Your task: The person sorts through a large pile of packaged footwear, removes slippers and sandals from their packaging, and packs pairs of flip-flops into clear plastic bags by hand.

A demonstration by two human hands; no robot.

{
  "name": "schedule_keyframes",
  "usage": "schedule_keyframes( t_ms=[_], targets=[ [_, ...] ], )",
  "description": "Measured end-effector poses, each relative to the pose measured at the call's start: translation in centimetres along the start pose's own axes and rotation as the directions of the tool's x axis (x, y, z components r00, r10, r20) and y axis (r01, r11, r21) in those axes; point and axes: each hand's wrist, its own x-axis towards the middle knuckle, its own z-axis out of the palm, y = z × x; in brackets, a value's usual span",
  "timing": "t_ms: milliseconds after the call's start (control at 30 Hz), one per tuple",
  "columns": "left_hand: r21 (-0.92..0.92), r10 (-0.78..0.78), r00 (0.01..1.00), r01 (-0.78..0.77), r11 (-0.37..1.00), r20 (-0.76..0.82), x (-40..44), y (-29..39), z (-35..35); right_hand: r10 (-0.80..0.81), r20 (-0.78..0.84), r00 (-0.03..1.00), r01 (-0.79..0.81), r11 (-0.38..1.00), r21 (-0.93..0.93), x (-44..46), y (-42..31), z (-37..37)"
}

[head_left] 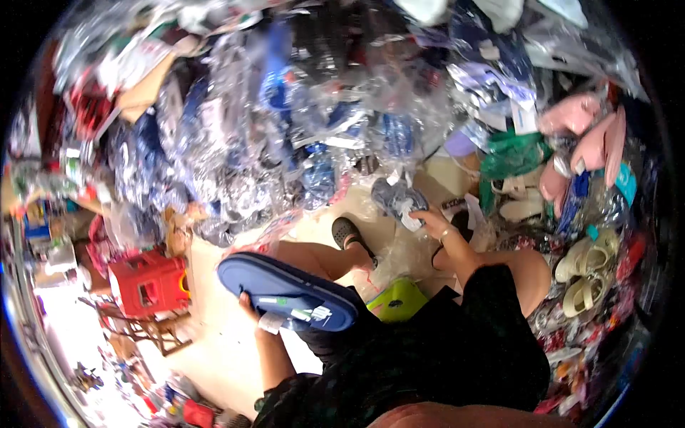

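A large navy blue flip-flop with white and green print lies over my lap, sole up or footbed up, I cannot tell which. Wrapped round its near edge is my left hand, its fingers partly hidden by the shoe; a small white tag hangs beside it. Farther right, my right hand pinches a dark grey item in clear plastic, with a white piece at its edge. A yellow-green object sits between my legs.
Plastic-wrapped footwear is heaped across the front. To the left stands a red stool by a wooden frame. Pink slippers, a green bag and cream sandals lie to the right.
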Motion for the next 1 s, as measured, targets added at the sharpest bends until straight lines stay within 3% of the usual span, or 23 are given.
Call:
schedule_keyframes(
  t_ms=[67,133,167,233,267,333,400,467,533,600,767,833,933,967,1000],
  targets=[
    [0.024,0.069,0.997,-0.071,0.997,0.043,1.2,-1.5,-2.9,-0.063,0.081,0.995,0.070,0.994,-0.081,-6.3,-2.8,3.7],
    [-0.081,0.060,0.993,-0.051,0.995,0.106,1.5,-2.6,-4.1,-0.256,0.154,0.954,0.287,0.928,-0.237,-11.5,-4.6,6.7],
    [-0.055,0.082,0.996,-0.080,0.995,0.039,1.1,-2.6,-3.7,-0.251,0.165,0.954,0.288,0.918,-0.271,-13.5,-5.2,7.7],
    [-0.040,0.141,0.988,-0.138,0.990,0.069,1.0,-2.5,-3.4,-0.381,0.281,0.881,0.444,0.871,-0.211,-16.9,-6.0,9.5],
    [-0.007,0.182,0.982,-0.181,0.983,0.056,1.0,-2.4,-3.3,-0.368,0.286,0.885,0.438,0.867,-0.237,-18.2,-6.9,10.6],
    [0.009,0.198,0.979,-0.199,0.980,0.051,1.0,-2.6,-3.4,-0.455,0.445,0.772,0.608,0.733,-0.306,-20.2,-8.8,12.7],
    [0.080,0.175,0.981,-0.182,0.980,0.087,1.7,-3.3,-5.1,-0.519,0.443,0.731,0.655,0.714,-0.245,-21.4,-9.7,15.8],
    [0.029,0.169,0.985,-0.170,0.985,0.036,0.8,-2.4,-3.7,-0.602,0.459,0.654,0.753,0.575,-0.320,-22.0,-10.8,18.6],
    [-0.019,0.166,0.986,-0.166,0.986,-0.011,0.8,-2.1,-3.7,-0.630,0.447,0.635,0.772,0.536,-0.342,-21.8,-10.8,21.1],
    [0.036,0.178,0.984,-0.179,0.983,0.013,1.3,-2.5,-4.7,-0.724,0.489,0.486,0.853,0.271,-0.447,-21.3,-10.6,23.1],
    [-0.058,0.217,0.975,-0.215,0.975,0.043,0.8,-1.3,-4.1,-0.801,0.440,0.405,0.883,0.217,-0.417,-20.1,-10.2,26.6],
    [0.018,0.162,0.987,-0.162,0.987,0.006,1.1,-1.8,-4.9,-0.840,0.472,0.268,0.888,0.025,-0.460,-19.1,-10.7,27.4],
    [-0.048,0.241,0.966,-0.237,0.970,0.093,1.4,-2.6,-5.8,-0.849,0.496,0.182,0.902,-0.056,-0.428,-17.8,-12.5,30.0],
    [-0.023,0.166,0.986,-0.166,0.986,0.024,1.0,-1.9,-5.2,-0.866,0.496,0.058,0.887,-0.183,-0.423,-17.0,-13.4,31.4],
    [-0.026,0.169,0.985,-0.168,0.985,0.021,0.8,-1.7,-5.1,-0.864,0.500,0.057,0.889,-0.184,-0.420,-15.6,-14.4,32.5]
  ],
)
